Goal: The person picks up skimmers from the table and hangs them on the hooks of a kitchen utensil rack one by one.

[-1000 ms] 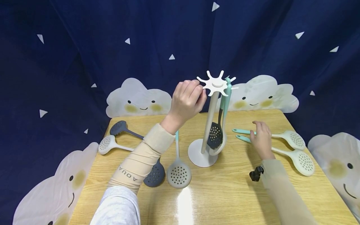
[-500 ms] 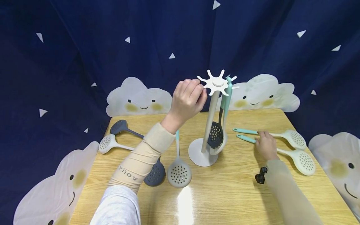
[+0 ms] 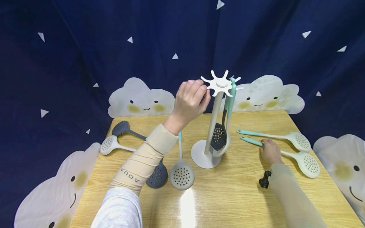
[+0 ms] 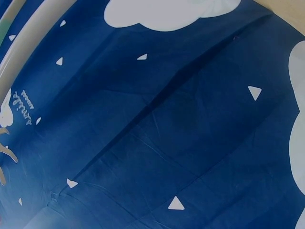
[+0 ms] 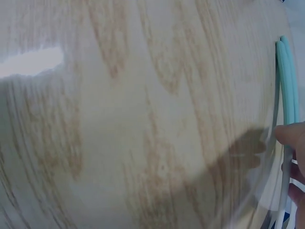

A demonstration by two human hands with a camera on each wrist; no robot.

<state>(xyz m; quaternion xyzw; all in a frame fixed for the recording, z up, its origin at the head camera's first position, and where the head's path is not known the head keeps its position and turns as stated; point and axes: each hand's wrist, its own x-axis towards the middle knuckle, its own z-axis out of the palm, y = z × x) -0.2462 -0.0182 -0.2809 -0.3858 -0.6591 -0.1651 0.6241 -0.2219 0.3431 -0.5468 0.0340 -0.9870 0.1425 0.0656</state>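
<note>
My left hand (image 3: 189, 101) grips the end of a hook at the top of a white utensil rack (image 3: 221, 85), its fingers curled over. From the rack's right side hang a black slotted utensil (image 3: 219, 137) and a pale one (image 3: 227, 144), both with mint handles. My right hand (image 3: 271, 151) holds the nearer of two white skimmers (image 3: 308, 164) around its handle. In the right wrist view, thumb and fingers close about the skimmer's handle (image 5: 286, 86). Just beyond lies the other white skimmer (image 3: 301, 141). The left wrist view shows mostly curtain.
Left of the rack lie a grey skimmer (image 3: 181, 177), a dark skimmer (image 3: 157, 176) partly under my left arm, a white slotted utensil (image 3: 106, 145) and a dark one (image 3: 121, 127). A blue curtain (image 3: 171, 38) hangs behind the wooden table (image 3: 228, 193).
My right hand has come down from above the mint handles, moved slightly right and taken hold of the nearer white skimmer. The left hand stays at the rack's hook.
</note>
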